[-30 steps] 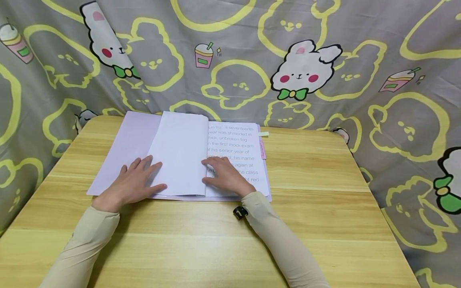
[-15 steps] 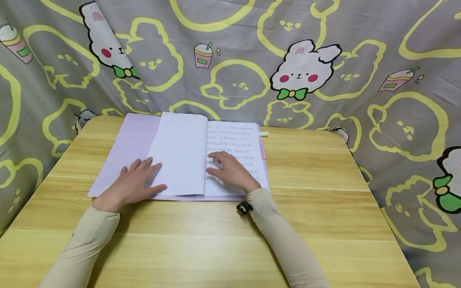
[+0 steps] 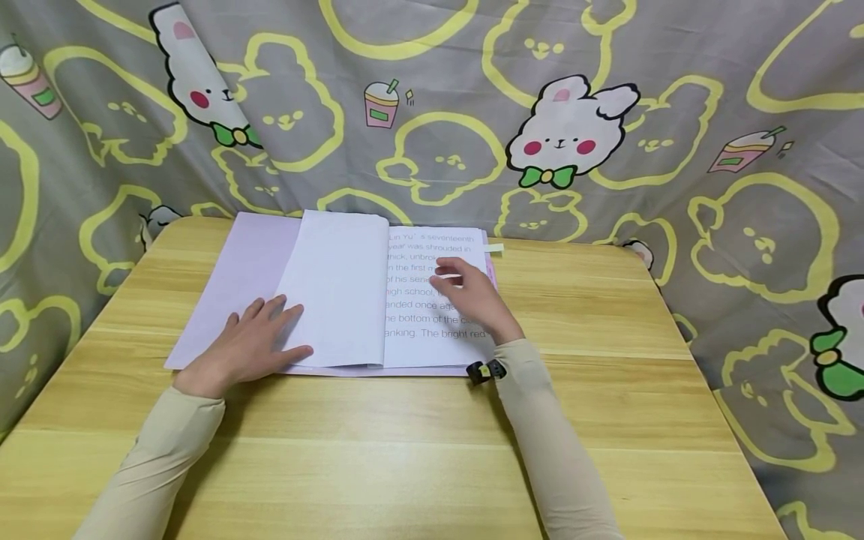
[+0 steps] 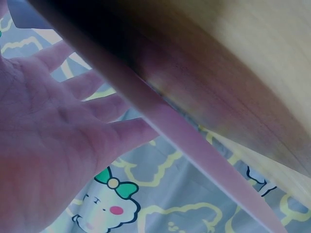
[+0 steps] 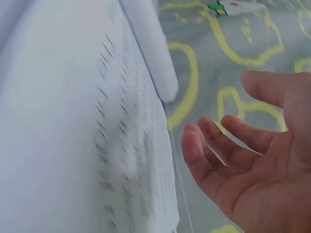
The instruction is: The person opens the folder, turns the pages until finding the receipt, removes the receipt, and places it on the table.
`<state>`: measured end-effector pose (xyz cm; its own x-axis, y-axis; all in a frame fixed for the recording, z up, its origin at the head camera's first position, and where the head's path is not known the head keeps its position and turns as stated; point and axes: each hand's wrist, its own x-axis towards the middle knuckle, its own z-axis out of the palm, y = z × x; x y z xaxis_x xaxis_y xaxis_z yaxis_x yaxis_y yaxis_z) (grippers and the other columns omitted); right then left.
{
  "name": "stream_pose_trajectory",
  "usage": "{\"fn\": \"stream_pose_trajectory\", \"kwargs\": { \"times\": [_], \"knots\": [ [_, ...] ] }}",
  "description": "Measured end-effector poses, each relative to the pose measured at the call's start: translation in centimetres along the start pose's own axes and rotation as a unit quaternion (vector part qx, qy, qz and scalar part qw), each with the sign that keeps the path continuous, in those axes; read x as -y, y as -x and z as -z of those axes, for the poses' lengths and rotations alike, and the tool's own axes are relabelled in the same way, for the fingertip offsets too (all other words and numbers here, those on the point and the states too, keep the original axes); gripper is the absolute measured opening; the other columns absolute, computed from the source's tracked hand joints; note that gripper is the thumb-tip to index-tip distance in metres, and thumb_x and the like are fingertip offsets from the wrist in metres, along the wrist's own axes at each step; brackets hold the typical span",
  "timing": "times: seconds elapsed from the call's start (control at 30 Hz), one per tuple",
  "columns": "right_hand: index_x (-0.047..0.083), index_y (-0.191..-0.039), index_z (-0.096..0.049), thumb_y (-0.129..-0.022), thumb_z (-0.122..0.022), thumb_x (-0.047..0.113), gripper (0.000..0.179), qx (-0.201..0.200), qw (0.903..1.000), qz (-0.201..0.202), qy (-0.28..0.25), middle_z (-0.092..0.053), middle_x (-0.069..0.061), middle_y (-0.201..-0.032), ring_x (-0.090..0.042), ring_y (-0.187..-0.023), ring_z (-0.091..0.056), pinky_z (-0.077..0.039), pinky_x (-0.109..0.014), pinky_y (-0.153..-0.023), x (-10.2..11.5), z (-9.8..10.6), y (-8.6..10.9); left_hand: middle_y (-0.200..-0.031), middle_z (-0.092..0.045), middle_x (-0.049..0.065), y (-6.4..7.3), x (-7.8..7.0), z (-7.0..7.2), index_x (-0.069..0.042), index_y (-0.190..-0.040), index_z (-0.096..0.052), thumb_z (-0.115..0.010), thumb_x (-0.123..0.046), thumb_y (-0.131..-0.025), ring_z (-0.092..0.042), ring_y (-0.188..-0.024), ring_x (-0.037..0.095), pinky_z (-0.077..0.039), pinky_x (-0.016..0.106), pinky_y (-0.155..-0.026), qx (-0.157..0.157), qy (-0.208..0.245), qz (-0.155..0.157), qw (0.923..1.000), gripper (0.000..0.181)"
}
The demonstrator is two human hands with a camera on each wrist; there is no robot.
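A lilac folder (image 3: 229, 274) lies spread on the table, with white sheets in it. Its left sheet (image 3: 337, 292) is blank, and the right page (image 3: 412, 352) carries large printed English text. My left hand (image 3: 246, 341) rests with spread fingers across the folder's left cover and the blank sheet's lower left edge. Over the right half of the text hovers my right hand (image 3: 475, 296), its fingers loosely bent and holding nothing. In the right wrist view that hand (image 5: 248, 165) appears palm toward the camera, apart from the printed page (image 5: 131, 141).
A pale yellow-green tab (image 3: 494, 249) and a pink tab (image 3: 491, 270) stick out at the folder's right side. The wooden table (image 3: 378, 450) extends around the folder. Behind it hangs a grey curtain (image 3: 452, 82) with cartoon prints. A black wrist device (image 3: 484, 371) sits at the right cuff.
My right hand has moved right and away from me, from the blank sheet's right edge to over the printed page, uncovering text. My left hand has stayed in place.
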<state>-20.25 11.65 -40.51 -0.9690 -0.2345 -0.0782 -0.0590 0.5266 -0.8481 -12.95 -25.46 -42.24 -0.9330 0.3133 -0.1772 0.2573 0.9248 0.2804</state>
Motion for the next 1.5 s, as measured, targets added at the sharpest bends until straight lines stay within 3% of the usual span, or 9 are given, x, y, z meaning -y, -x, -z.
{"fn": "stream_pose_trajectory", "kwargs": {
  "times": [0.23, 0.4, 0.57, 0.87, 1.23, 1.5],
  "knots": [
    [0.006, -0.149, -0.05, -0.106, -0.056, 0.038, 0.054, -0.043, 0.9971, -0.029, -0.056, -0.06, -0.012, -0.139, -0.031, -0.124, -0.061, -0.049, -0.046, -0.105, -1.1, 3.1, -0.1, -0.161, -0.026, 0.029, 0.0, -0.2, 0.0, -0.006, -0.157, -0.039, -0.057, -0.067, -0.094, -0.022, -0.144, 0.056, -0.02, 0.083, -0.104, 0.0, 0.0, 0.001, 1.0, 0.09],
    [0.003, -0.15, -0.047, -0.108, -0.044, 0.048, 0.061, -0.065, 0.9877, -0.07, -0.124, -0.057, -0.016, -0.142, -0.031, -0.126, -0.059, -0.048, -0.047, -0.106, -2.2, 4.9, -0.1, -0.161, -0.027, 0.03, -0.1, -0.2, -0.1, -0.005, -0.157, -0.039, -0.057, -0.067, -0.095, -0.023, -0.144, 0.057, -0.02, 0.083, -0.104, -0.002, -0.003, -0.001, 1.0, 0.089],
    [-0.001, -0.147, -0.047, -0.11, -0.038, 0.047, 0.062, -0.083, 0.9788, -0.093, -0.162, -0.056, -0.019, -0.141, -0.034, -0.125, -0.058, -0.046, -0.048, -0.108, -3.0, 5.8, -0.3, -0.161, -0.027, 0.03, -0.1, 0.0, -0.1, -0.005, -0.156, -0.04, -0.056, -0.069, -0.094, -0.024, -0.143, 0.058, -0.022, 0.083, -0.103, -0.004, -0.009, -0.003, 0.9999, 0.091],
    [-0.006, -0.147, -0.043, -0.109, -0.028, 0.055, 0.074, -0.07, 0.9722, -0.127, -0.184, -0.053, -0.025, -0.14, -0.036, -0.123, -0.056, -0.045, -0.047, -0.109, -3.9, 6.0, -0.5, -0.161, -0.027, 0.03, -0.1, 0.0, -0.2, -0.005, -0.156, -0.04, -0.056, -0.069, -0.094, -0.024, -0.143, 0.057, -0.023, 0.083, -0.103, -0.003, -0.012, -0.002, 0.9999, 0.091],
    [0.001, -0.15, -0.042, -0.107, -0.028, 0.06, 0.074, -0.067, 0.9733, -0.171, -0.137, -0.059, -0.019, -0.136, -0.031, -0.115, -0.061, -0.046, -0.043, -0.106, -5.1, 5.9, -0.8, -0.162, -0.026, 0.029, -0.2, 0.0, -0.4, -0.006, -0.157, -0.04, -0.057, -0.067, -0.094, -0.023, -0.145, 0.056, -0.02, 0.082, -0.105, -0.002, -0.006, 0.003, 1.0, 0.089],
    [0.003, -0.151, -0.042, -0.108, -0.029, 0.058, 0.071, -0.063, 0.9728, -0.179, -0.132, -0.06, -0.018, -0.136, -0.029, -0.114, -0.06, -0.047, -0.041, -0.103, -5.0, 5.6, -0.9, -0.161, -0.027, 0.029, -0.2, 0.0, -0.3, -0.006, -0.156, -0.04, -0.057, -0.068, -0.094, -0.023, -0.144, 0.056, -0.021, 0.082, -0.104, -0.004, -0.007, 0.002, 1.0, 0.09]
  ]
}}
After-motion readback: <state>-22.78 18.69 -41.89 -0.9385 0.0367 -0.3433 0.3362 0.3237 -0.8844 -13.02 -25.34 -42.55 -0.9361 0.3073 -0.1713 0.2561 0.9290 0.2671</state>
